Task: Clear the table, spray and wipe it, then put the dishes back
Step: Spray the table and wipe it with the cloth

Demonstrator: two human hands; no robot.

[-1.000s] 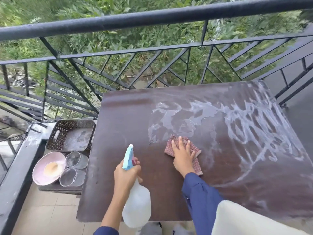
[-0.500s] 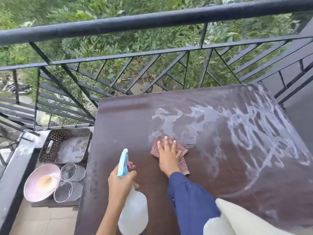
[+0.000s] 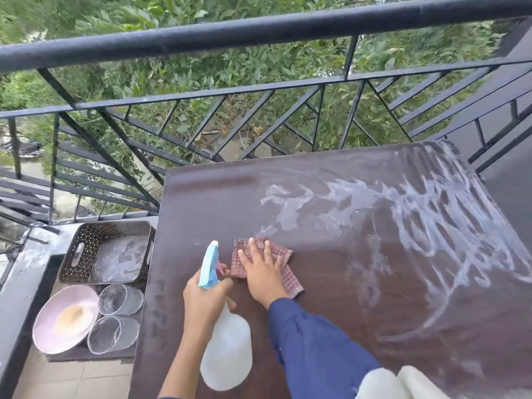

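Head cam: we've got our left hand point(image 3: 205, 300) wrapped round the neck of the spray bottle point(image 3: 226, 355). Its fingers are curled tight on it, the blue nozzle points away from us, and the bottle hangs over the near edge of the table point(image 3: 201, 203). Our right hand point(image 3: 263, 276) lies flat on the cloth point(image 3: 289, 279), fingers point(image 3: 269, 250) straight and spread, pressing it onto the table just beside the nozzle. The cloth sits near-left on the top, right at the edge of the white foamy streaks point(image 3: 426, 226) covering the far and right side. The dishes are off the table, down on the left: a dark basket point(image 3: 86, 240), a pink bowl point(image 3: 49, 321) and two glasses point(image 3: 119, 299), close together on a low board point(image 3: 86, 355). Black railing point(image 3: 259, 33) behind, greenery past it.
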